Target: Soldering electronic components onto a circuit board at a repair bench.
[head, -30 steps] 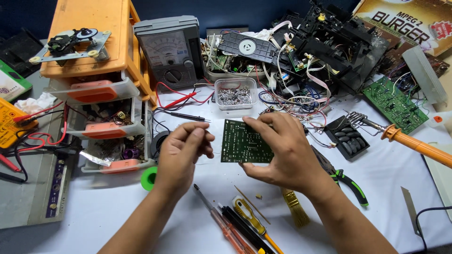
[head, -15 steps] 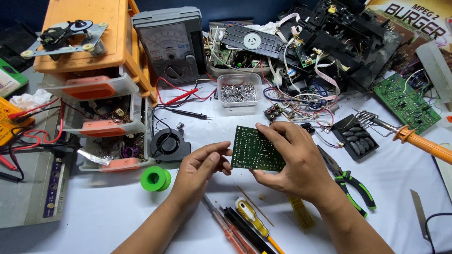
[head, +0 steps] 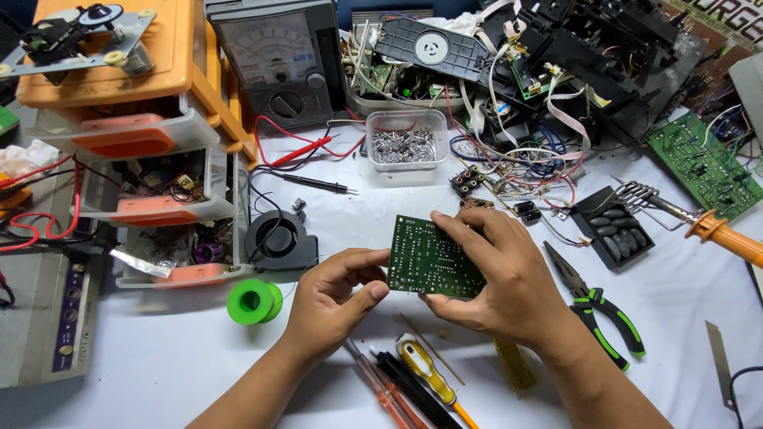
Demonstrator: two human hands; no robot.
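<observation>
Both hands have drifted lower and toward the centre since a moment ago, and the board now sits tilted between them rather than nearer the clear tub. The right hand (head: 509,278) pinches the green board (head: 429,258) at its right edge, thumb underneath and fingers curled over the top corner, holding it just above the white table (head: 159,357) at mid-frame. The left hand (head: 334,298) meets the board's left edge, its thumb and forefinger closed toward each other at the lower corner; whether they actually grip it I cannot tell.

Just below the hands lie screwdrivers (head: 413,373), one with a yellow handle. A green solder reel (head: 253,301) sits left of the left hand, with a black fan (head: 278,241) above it. Green-handled pliers (head: 600,306) lie to the right of the right wrist. At upper centre stand a meter (head: 274,59) and the tub (head: 405,141) of small metal parts; orange drawers (head: 135,135) fill the upper left, and a soldering iron (head: 707,226) lies at the right.
</observation>
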